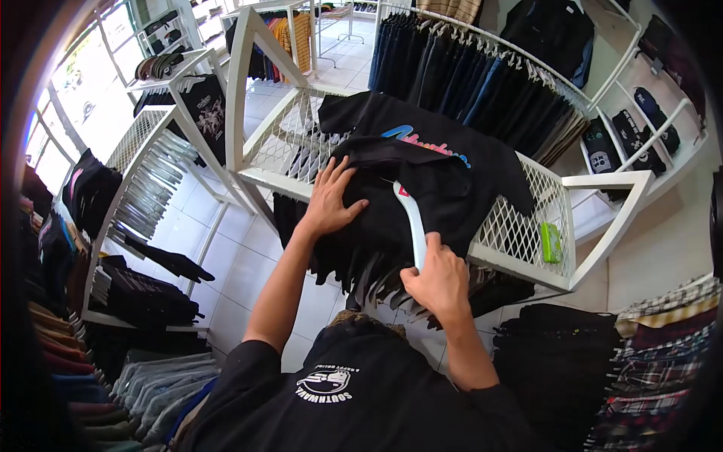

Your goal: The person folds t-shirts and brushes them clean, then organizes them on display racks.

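Over the rack (271,151), my right fingers (434,247) clamp the hanger (412,215), seemingly mid-insertion; spread left fingers (331,178) should next brace the shirt (373,203).

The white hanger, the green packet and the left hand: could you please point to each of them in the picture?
White hanger (415,221): head view, middle of its visible arm.
Green packet (551,242): head view, middle of its visible face.
Left hand (329,202): head view, back of the hand.

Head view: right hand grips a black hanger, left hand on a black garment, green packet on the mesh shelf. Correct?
Wrong colour: the head view shows a white hanger in the right hand. Left hand on a black garment, green packet on the mesh shelf: both correct.
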The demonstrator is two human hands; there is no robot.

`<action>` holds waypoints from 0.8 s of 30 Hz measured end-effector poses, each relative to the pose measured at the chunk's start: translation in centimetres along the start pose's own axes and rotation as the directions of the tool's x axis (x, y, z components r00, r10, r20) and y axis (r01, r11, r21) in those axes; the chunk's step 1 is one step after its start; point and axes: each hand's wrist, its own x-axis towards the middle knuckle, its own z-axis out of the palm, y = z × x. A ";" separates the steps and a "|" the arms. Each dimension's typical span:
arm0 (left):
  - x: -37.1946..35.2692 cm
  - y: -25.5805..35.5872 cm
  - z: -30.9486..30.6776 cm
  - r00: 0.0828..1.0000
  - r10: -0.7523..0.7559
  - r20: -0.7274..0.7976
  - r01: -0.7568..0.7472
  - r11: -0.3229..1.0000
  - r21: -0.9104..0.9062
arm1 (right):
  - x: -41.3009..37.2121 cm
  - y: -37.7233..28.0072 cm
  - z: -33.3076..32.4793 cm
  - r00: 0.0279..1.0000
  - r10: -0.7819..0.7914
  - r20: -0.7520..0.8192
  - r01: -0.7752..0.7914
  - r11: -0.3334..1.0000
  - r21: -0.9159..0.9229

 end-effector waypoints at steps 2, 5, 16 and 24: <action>0.0 -0.6 -0.3 0.997 0.070 -0.026 -0.074 0.980 -0.187 | -1.7 1.8 1.0 1.000 0.000 -0.030 0.001 0.999 0.048; -1.5 0.4 -0.2 0.998 0.005 -0.069 -0.007 1.000 -0.031 | -3.0 4.2 2.5 0.981 0.109 0.161 -0.149 0.952 0.267; -9.8 9.6 -0.7 0.922 -0.383 0.060 0.284 0.562 -0.777 | -6.4 -0.9 10.6 0.948 -0.262 0.183 0.015 0.610 0.793; -16.5 1.2 -7.9 0.864 -0.486 0.128 0.381 0.466 -0.798 | -3.8 -3.6 13.0 0.986 -0.163 0.020 0.039 0.350 0.936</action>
